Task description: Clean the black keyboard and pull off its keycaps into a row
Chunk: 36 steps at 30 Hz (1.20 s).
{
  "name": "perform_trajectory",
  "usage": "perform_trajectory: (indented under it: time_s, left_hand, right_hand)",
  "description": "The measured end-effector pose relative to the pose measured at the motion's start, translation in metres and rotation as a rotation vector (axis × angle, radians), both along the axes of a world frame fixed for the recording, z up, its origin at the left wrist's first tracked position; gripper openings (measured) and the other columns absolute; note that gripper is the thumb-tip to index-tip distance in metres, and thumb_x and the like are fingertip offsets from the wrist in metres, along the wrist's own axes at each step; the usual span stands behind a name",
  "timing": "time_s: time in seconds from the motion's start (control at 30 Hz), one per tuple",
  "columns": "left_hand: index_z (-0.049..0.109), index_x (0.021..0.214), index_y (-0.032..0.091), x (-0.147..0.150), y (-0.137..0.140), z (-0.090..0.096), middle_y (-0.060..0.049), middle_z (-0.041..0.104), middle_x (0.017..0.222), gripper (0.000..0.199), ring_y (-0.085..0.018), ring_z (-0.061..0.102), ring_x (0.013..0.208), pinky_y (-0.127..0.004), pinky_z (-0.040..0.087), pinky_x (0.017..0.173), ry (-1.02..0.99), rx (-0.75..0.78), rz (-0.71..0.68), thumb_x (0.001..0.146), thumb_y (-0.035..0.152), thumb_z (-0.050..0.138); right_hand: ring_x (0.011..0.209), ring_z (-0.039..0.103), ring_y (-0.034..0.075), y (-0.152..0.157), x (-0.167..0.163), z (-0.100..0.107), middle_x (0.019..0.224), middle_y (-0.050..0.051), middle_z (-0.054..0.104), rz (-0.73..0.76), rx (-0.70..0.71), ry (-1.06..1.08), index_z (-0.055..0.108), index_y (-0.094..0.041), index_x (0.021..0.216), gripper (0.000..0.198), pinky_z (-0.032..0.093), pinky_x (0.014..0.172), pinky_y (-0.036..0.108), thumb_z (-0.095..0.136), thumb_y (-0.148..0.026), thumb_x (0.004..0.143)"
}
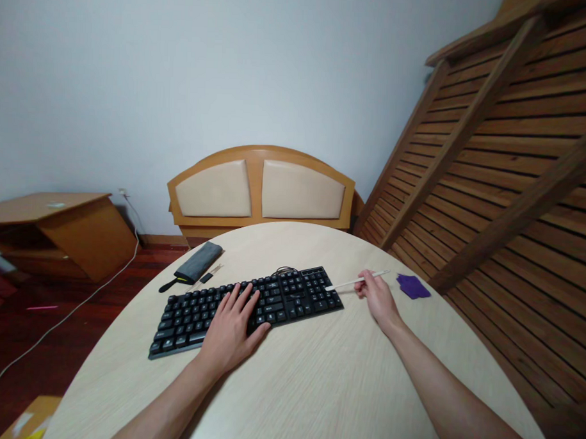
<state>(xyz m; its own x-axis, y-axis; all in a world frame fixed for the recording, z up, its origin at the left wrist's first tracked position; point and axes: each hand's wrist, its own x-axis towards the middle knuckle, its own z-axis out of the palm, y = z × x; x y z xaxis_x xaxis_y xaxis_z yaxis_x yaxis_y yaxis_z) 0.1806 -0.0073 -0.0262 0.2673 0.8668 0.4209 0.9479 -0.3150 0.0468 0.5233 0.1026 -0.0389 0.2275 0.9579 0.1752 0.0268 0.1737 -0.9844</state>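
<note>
Black keyboard (273, 301), one; white stick (343, 284), one, in right hand (377, 299).

A pale blue-grey wall (241, 64) rises beyond a round, light table (281, 398). Before the wall stands a wooden headboard (256, 192) — arched, with two cream panels (214, 188). At the left, a brown desk (83, 234) sits on a dark red floor (98, 302), where a white cable (71, 313) trails from a socket (123, 192). At the right, a big slatted frame (489, 188) — brown wood — slants across the view.
</note>
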Motion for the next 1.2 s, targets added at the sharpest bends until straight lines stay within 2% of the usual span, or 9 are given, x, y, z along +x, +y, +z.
perform_trajectory:
  time_s: [0.2,0.27,0.47,0.7,0.8,0.93,1.07,1.2]
  left_hand:
    - [0.044,0.145,0.018,0.000,0.000,0.001,-0.011,0.042,0.152,0.067,-0.035,0.032,0.143,-0.054,0.033,0.114,0.015,-0.005,0.007,0.091,0.057,0.047]
    - [0.043,0.146,0.017,0.000,0.000,0.001,-0.011,0.041,0.153,0.067,-0.035,0.031,0.143,-0.054,0.033,0.114,0.023,-0.012,0.011,0.091,0.057,0.047]
    - [0.043,0.145,0.017,-0.001,0.000,-0.001,-0.011,0.040,0.153,0.067,-0.035,0.030,0.144,-0.055,0.033,0.113,0.018,-0.004,0.006,0.091,0.056,0.047]
    - [0.044,0.145,0.016,-0.001,0.001,0.000,-0.012,0.041,0.153,0.066,-0.035,0.031,0.143,-0.055,0.033,0.114,0.016,-0.021,0.001,0.092,0.056,0.047]
    - [0.044,0.145,0.018,-0.001,0.001,0.000,-0.012,0.042,0.152,0.065,-0.035,0.032,0.143,-0.056,0.033,0.113,-0.001,-0.023,-0.012,0.092,0.055,0.049]
    - [0.045,0.144,0.017,-0.002,0.001,0.002,-0.012,0.044,0.151,0.065,-0.035,0.034,0.142,-0.056,0.034,0.113,-0.008,-0.035,-0.015,0.092,0.055,0.049]
    - [0.048,0.142,0.017,-0.001,-0.001,0.004,-0.013,0.046,0.149,0.064,-0.035,0.036,0.141,-0.055,0.034,0.114,-0.015,-0.032,-0.040,0.091,0.054,0.051]
    - [0.048,0.143,0.017,-0.002,-0.003,0.005,-0.012,0.045,0.150,0.064,-0.036,0.037,0.140,-0.055,0.034,0.114,-0.009,-0.027,-0.053,0.090,0.054,0.052]
  right_hand:
    - [0.062,0.057,0.017,-0.018,-0.022,0.011,0.070,0.004,0.065,0.245,0.028,-0.062,0.058,-0.019,0.085,0.051,0.046,0.059,0.030,0.054,-0.070,0.082]
    - [0.062,0.057,0.016,-0.020,-0.026,0.013,0.069,0.004,0.065,0.283,0.026,-0.103,0.058,-0.018,0.084,0.053,0.046,0.061,0.030,0.053,-0.071,0.082]
    - [0.058,0.054,0.016,-0.011,-0.013,0.007,0.063,0.002,0.062,0.150,0.005,-0.119,0.058,-0.018,0.082,0.058,0.043,0.058,0.030,0.053,-0.076,0.077]
    - [0.056,0.050,0.016,-0.008,-0.005,0.007,0.058,-0.001,0.053,0.019,0.077,-0.032,0.055,-0.021,0.075,0.049,0.041,0.055,0.029,0.055,-0.070,0.080]
    - [0.066,0.056,0.018,-0.010,-0.009,0.009,0.066,0.002,0.060,0.049,0.132,-0.051,0.057,-0.020,0.079,0.047,0.044,0.064,0.031,0.054,-0.066,0.084]
    - [0.075,0.062,0.020,-0.012,-0.018,0.007,0.074,0.004,0.067,0.162,0.109,-0.137,0.062,-0.019,0.089,0.048,0.045,0.073,0.033,0.051,-0.065,0.087]
    - [0.081,0.063,0.021,-0.011,-0.025,0.007,0.080,0.005,0.069,0.244,0.137,-0.176,0.065,-0.018,0.090,0.044,0.046,0.080,0.034,0.051,-0.060,0.089]
    - [0.079,0.063,0.020,-0.010,-0.022,0.006,0.078,0.005,0.069,0.226,0.131,-0.221,0.065,-0.018,0.089,0.043,0.045,0.081,0.034,0.050,-0.058,0.090]
